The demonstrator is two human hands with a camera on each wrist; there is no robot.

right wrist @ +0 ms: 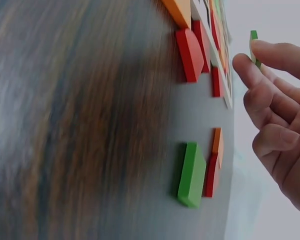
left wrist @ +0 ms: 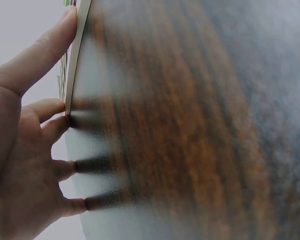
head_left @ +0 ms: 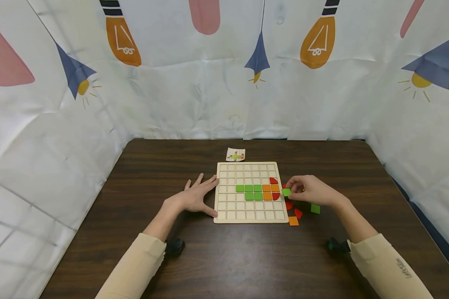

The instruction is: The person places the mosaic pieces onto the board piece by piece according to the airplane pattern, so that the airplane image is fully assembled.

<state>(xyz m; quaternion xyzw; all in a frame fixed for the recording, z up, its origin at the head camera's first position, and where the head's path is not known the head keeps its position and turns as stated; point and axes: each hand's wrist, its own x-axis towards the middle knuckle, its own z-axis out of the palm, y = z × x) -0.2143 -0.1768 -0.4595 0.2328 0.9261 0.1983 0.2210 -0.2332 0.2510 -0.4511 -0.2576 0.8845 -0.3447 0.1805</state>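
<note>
A pale wooden grid board (head_left: 232, 211) lies flat on the dark table. In it sit green square tiles (head_left: 250, 192), orange squares (head_left: 267, 192) and red rounded pieces (head_left: 275, 196). My left hand (head_left: 192, 197) has its fingers spread, with thumb and fingertips against the board's left edge. My right hand (head_left: 310, 190) pinches a green square tile (head_left: 286, 192) between thumb and finger, just over the board's right edge. In the right wrist view that pinched tile is seen edge-on, above the table.
Right of the board lie loose pieces: a green square (head_left: 315, 209), an orange square (head_left: 293, 221) and several red pieces (head_left: 298, 213). A small picture card (head_left: 235, 155) lies behind the board. Beyond the table (head_left: 164, 166) hangs a patterned white cloth (head_left: 209, 95).
</note>
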